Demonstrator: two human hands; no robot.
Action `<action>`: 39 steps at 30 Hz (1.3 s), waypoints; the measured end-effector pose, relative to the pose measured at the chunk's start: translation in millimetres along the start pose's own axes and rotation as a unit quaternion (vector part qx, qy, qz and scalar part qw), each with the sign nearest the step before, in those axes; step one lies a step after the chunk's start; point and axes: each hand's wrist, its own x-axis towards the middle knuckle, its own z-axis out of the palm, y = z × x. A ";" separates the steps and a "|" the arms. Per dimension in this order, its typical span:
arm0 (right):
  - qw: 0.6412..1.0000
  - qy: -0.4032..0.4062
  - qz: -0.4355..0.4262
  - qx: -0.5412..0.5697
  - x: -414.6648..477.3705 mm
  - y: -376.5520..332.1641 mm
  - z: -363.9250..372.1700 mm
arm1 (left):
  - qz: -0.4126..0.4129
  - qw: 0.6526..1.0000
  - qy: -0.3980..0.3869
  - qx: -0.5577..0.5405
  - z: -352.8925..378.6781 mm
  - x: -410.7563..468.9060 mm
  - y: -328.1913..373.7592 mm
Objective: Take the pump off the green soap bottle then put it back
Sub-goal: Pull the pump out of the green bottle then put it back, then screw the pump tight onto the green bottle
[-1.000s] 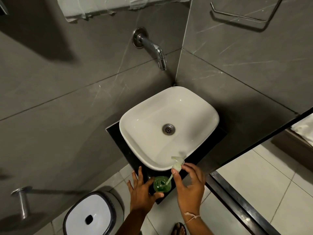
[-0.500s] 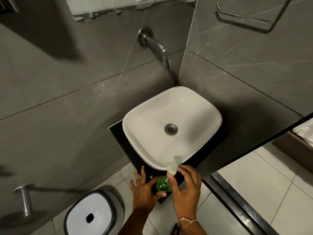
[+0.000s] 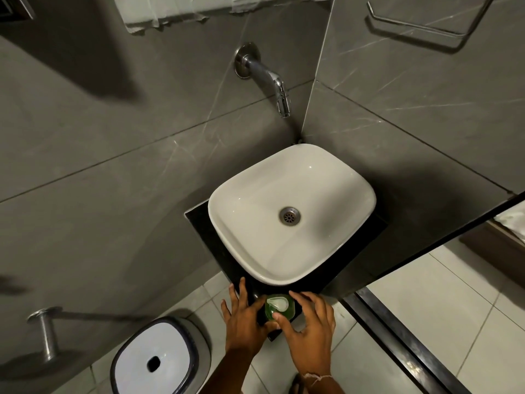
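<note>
Left hand (image 3: 244,322) cups round green soap bottle (image 3: 279,308), no readable label; right hand (image 3: 309,331) fingers around white plastic pump (image 3: 277,303)

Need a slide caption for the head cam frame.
Both hands, left and right, around green soap bottle, pump on top, below the sink.

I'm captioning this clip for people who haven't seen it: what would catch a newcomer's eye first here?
The white basin on its dark counter dominates the middle, under a chrome tap on the grey tiled wall. At the counter's near edge, the left hand and right hand close around the green soap bottle, its pale pump on top. A white-lidded bin stands lower left.
</note>
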 end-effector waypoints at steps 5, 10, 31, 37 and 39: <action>0.998 -0.042 -0.030 -0.032 9.8 -4.8 -0.7 | -0.004 1.000 0.000 0.000 0.0 0.4 1.0; 1.000 -0.028 0.010 0.006 13.8 -1.5 4.1 | -0.005 1.000 0.002 -0.007 0.3 -0.1 0.7; 0.998 -0.015 0.068 -0.005 11.6 -13.3 16.9 | 0.000 1.000 0.005 0.030 -3.2 -1.6 3.3; 0.998 -0.006 0.054 0.023 12.9 -10.5 11.6 | 0.001 0.999 -0.001 0.042 -3.6 -1.1 3.6; 0.997 -0.007 0.073 -0.002 15.6 -17.6 13.9 | -0.003 0.999 0.003 0.037 -3.2 -0.9 3.9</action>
